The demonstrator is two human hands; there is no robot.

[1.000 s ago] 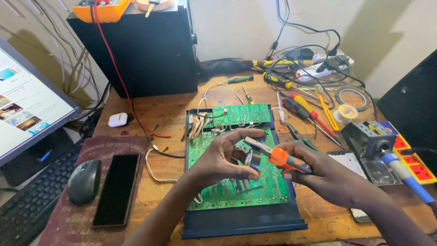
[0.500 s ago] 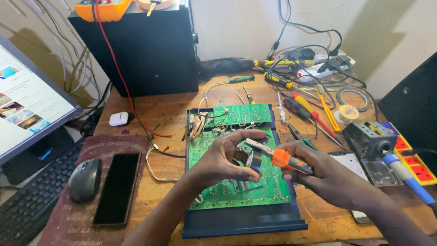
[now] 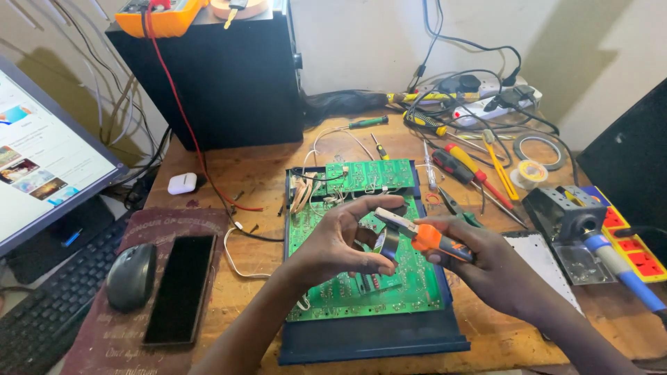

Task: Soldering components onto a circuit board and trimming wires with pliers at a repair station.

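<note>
A small roll of dark tape point(image 3: 386, 243) sits pinched between the thumb and fingers of the left hand point(image 3: 340, 243), held in the air just above the green circuit board point(image 3: 368, 292). It looks light and stiff enough to keep its ring shape, though the glossy outer face may be slick and the loose end sticky, so the flat sides or the inside of the ring seem the surest places to grip it. The right hand point(image 3: 486, 267) closes its fingers around an orange-handled utility knife point(image 3: 424, 235), whose pale tip points left and meets the roll; the blade edge calls for care, so the orange handle is the place to hold it. The board lies in a dark blue tray-like case point(image 3: 375, 344) on the wooden desk point(image 3: 257, 173), with loose white wires point(image 3: 240, 253) trailing from its left edge. Left of it are a black phone point(image 3: 182, 288) and a computer mouse point(image 3: 130, 275) on a maroon mat point(image 3: 97, 340), beside a keyboard point(image 3: 42, 319) and a monitor point(image 3: 42, 160). To the right lie screwdrivers point(image 3: 465, 163), a tape ring point(image 3: 543, 148) and a soldering iron stand point(image 3: 570, 215). A black speaker box point(image 3: 215, 76) stands behind.
</note>
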